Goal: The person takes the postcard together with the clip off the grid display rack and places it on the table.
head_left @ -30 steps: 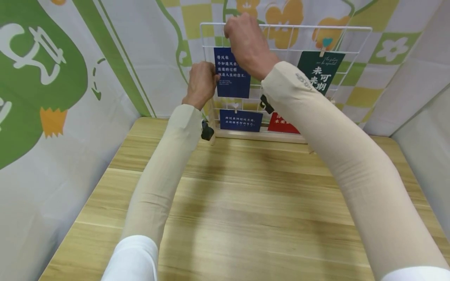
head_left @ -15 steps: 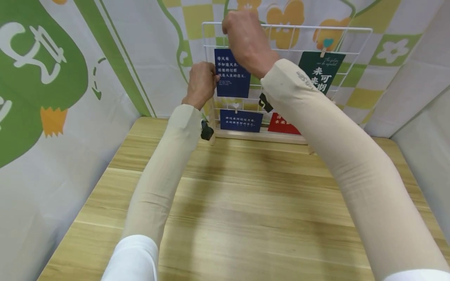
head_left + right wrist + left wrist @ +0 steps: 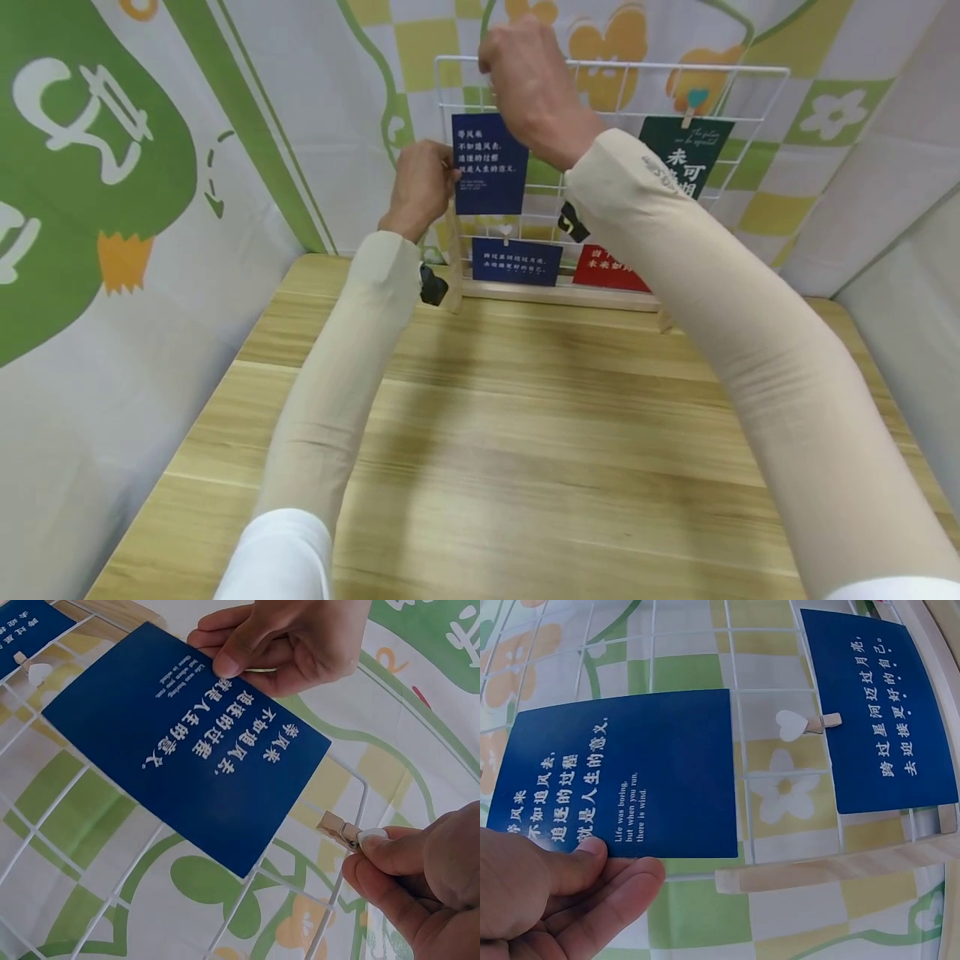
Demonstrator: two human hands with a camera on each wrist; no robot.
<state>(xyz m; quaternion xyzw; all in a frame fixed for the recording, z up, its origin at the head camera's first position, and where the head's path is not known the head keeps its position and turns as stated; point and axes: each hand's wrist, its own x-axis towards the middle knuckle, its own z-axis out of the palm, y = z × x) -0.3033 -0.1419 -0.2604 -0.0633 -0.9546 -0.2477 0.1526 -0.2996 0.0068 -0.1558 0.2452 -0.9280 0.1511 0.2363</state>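
My left hand (image 3: 420,187) pinches the edge of an upright blue card (image 3: 489,192) with white writing, held against a white wire grid rack (image 3: 675,67). In the left wrist view, the thumb lies on the card's face. My right hand (image 3: 532,92) is at the rack's top rail, above the card. In the right wrist view, its thumb and finger pinch a small wooden clothespin (image 3: 341,829) with a white heart. The clothespin's tip is just off the card's top edge there, apart from it. The head view hides this clothespin behind the right hand.
Lower on the rack, a second blue card (image 3: 516,271) hangs from a heart clothespin (image 3: 823,724). Beside it is a red card (image 3: 609,271), partly behind the right sleeve. A green card (image 3: 686,158) hangs at upper right. The rack's wooden base (image 3: 562,295) stands on the wooden table (image 3: 525,433).
The head view has shifted slightly. Against the rack, my left hand and the blue card have moved a little to the left. The right hand stays near the top rail.
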